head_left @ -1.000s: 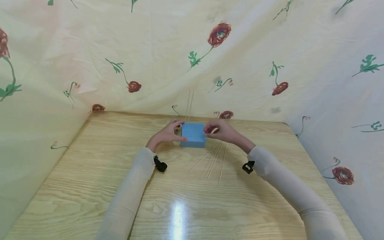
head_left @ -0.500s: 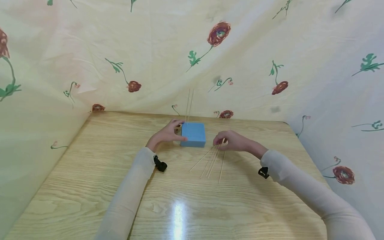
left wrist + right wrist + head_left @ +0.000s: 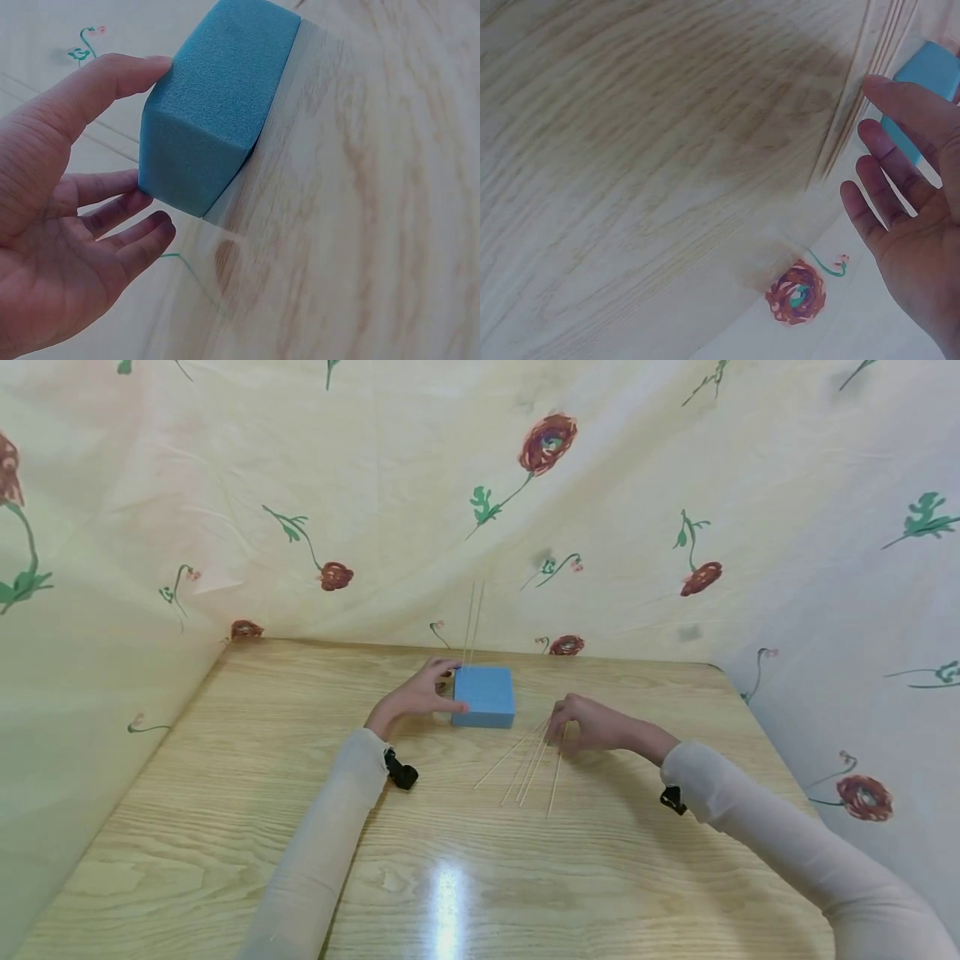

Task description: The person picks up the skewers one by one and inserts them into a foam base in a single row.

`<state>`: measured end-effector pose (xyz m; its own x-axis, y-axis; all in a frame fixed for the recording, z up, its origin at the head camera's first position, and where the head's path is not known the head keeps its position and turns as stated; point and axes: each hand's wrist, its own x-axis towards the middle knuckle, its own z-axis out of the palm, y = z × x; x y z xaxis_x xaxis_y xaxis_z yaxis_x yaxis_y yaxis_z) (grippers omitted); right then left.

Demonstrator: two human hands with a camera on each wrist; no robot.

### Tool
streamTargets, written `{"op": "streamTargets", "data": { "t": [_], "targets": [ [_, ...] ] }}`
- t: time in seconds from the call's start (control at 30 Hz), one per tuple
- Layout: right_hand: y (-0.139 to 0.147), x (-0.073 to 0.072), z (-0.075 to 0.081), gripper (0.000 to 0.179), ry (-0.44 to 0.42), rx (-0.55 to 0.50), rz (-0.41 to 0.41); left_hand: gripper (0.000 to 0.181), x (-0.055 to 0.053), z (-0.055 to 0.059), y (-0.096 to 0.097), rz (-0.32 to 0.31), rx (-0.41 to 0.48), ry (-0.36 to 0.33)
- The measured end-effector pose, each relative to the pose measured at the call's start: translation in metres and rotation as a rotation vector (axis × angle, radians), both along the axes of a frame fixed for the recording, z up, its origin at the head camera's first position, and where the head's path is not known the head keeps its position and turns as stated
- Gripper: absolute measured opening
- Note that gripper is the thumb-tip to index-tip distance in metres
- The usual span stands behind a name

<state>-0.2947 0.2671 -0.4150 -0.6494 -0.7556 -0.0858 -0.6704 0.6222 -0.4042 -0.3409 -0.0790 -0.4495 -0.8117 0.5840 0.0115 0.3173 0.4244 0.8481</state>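
A blue foam block (image 3: 483, 692) lies on the table, with two thin sticks (image 3: 475, 618) standing up from its back left part. My left hand (image 3: 417, 693) grips the block at its left end. In the left wrist view, the thumb lies at one edge of the foam block (image 3: 217, 82) and a fingertip touches the opposite edge. To the right, my right hand (image 3: 588, 724) is over the far ends of several loose thin sticks (image 3: 534, 768). The right wrist view shows its fingers (image 3: 885, 150) loosely bent, thumb tip across the sticks, nothing visibly held.
A wooden table (image 3: 225, 827) carries everything. Flower-printed cloth (image 3: 405, 485) hangs behind and on both sides, close beyond the block. The upright sticks reach up in front of the back cloth.
My right hand has left the block's right side and moved right and toward me, down to the loose sticks. My left hand and the block have stayed put.
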Motion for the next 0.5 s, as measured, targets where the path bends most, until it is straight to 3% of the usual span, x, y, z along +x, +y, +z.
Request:
{"op": "streamTargets", "data": {
  "t": [0.5],
  "targets": [
    [0.004,0.001,-0.011,0.019,0.066,-0.016,0.05,0.087,0.001,0.001,0.001,0.003,0.003,-0.01]
  ]
}}
